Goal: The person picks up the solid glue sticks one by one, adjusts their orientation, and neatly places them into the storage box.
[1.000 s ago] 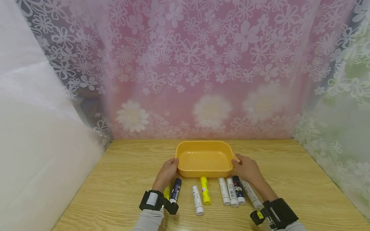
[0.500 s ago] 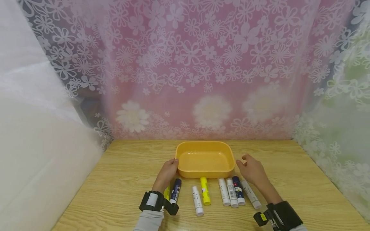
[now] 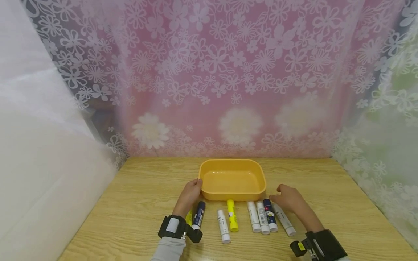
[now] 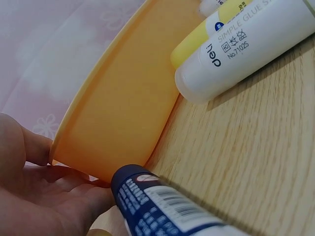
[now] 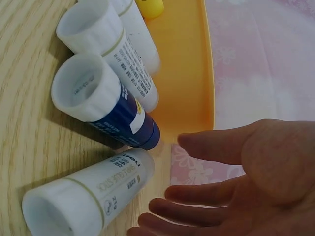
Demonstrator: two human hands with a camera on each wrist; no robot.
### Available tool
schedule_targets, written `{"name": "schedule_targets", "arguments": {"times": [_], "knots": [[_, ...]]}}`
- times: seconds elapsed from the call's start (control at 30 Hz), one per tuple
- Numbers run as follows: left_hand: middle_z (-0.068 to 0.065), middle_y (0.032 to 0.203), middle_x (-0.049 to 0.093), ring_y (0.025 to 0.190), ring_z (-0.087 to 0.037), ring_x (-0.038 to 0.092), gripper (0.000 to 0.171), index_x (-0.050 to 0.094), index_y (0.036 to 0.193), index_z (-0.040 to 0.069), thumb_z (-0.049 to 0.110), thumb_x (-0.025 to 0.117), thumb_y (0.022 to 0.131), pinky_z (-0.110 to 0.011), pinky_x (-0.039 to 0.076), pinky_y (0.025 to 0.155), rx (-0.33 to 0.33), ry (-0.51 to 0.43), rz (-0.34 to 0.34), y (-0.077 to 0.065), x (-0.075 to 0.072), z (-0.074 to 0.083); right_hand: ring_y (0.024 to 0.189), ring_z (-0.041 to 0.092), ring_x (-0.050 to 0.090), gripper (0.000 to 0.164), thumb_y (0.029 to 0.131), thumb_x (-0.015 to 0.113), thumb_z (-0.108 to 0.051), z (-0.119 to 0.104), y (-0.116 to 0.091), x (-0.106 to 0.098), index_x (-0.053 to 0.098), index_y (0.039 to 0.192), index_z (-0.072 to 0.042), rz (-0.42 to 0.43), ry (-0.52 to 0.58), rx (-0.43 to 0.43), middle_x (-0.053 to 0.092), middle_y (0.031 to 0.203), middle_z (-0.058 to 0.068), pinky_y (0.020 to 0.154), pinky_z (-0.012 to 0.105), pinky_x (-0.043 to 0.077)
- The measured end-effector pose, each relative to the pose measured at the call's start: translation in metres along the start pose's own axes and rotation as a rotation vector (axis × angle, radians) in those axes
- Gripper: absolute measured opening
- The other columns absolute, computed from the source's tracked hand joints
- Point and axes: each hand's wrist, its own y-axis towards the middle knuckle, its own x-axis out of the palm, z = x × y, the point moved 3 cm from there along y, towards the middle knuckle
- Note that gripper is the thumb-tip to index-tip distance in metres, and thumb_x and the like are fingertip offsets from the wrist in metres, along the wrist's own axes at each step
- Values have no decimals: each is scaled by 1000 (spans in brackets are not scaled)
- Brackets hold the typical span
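Observation:
At its left end, the yellow plastic box (image 3: 232, 181) is held by my left hand (image 3: 188, 195), thumb at the rim and fingers beneath it in the left wrist view. A navy glue stick (image 4: 162, 206) lies just beside those fingers. My right hand (image 3: 290, 200) is off the box, fingers extended and holding nothing in the right wrist view. Nearest to it lies a white glue stick (image 5: 93, 191). Left of that one are a navy glue stick (image 5: 108, 105) and two white glue sticks, (image 3: 262, 217) and another white stick (image 3: 253, 217), side by side.
In front of the box lie a yellow glue stick (image 3: 232, 215) and a white glue stick (image 3: 223, 226). Another yellow stick (image 3: 189, 217) is partly hidden by my left wrist. A flowered curtain (image 3: 235, 90) hangs behind the wooden table (image 3: 156, 170).
My right hand has let go of the box's right end and moved right and toward me, near the rightmost white glue stick. The left hand keeps its hold on the box.

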Motion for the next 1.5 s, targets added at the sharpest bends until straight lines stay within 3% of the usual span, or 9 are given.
{"name": "schedule_targets", "arguments": {"times": [0.13, 0.37, 0.6, 0.73, 1.07, 1.3, 1.5], "knots": [[-20, 150, 51, 143, -40, 42, 52, 47, 149, -1, 32, 39, 110, -62, 28, 118, -4, 0, 4, 0, 0, 1, 98, 40, 64, 54, 95, 66, -27, 0, -3, 0, 54, 121, 19, -48, -7, 10, 62, 115, 36, 82, 52, 56], [-20, 151, 50, 144, -41, 41, 52, 46, 150, -1, 32, 37, 110, -62, 28, 118, -9, -11, 1, 1, 1, 1, 82, 31, 63, 61, 90, 73, -25, 2, -12, -2, 50, 125, 20, -128, 25, 53, 62, 110, 34, 65, 44, 58], [-19, 151, 50, 143, -41, 42, 52, 45, 151, 0, 32, 37, 111, -63, 28, 118, -21, -10, -1, 1, 0, -1, 96, 41, 65, 73, 88, 75, -23, 5, -18, 0, 40, 135, 20, -216, 68, 110, 52, 128, 42, 63, 50, 60], [-19, 152, 49, 144, -41, 41, 52, 44, 151, 0, 32, 37, 111, -63, 27, 118, -16, -9, -4, 2, 0, -2, 99, 43, 65, 73, 87, 76, -21, 5, -20, 2, 42, 138, 18, -208, 55, 105, 51, 130, 42, 61, 48, 60], [-19, 151, 51, 143, -40, 43, 52, 44, 151, 0, 32, 38, 111, -63, 28, 117, 1, -14, -14, 3, 1, -3, 87, 33, 64, 66, 83, 77, -14, 4, -24, 7, 50, 136, 13, -173, 19, 80, 55, 126, 40, 55, 45, 59], [-18, 150, 52, 143, -39, 43, 52, 45, 151, 0, 32, 38, 111, -62, 28, 118, 3, -25, -13, 2, 1, -3, 79, 28, 64, 53, 80, 79, -9, 4, -25, 9, 59, 124, 14, -159, 32, 78, 65, 103, 26, 55, 42, 59], [-18, 152, 50, 145, -40, 40, 52, 44, 152, 1, 32, 38, 110, -62, 27, 118, -7, -32, -11, 2, 1, -2, 73, 26, 63, 37, 80, 77, -4, 1, -27, 8, 62, 109, 13, -139, 57, 77, 62, 88, 16, 54, 39, 59]]}}
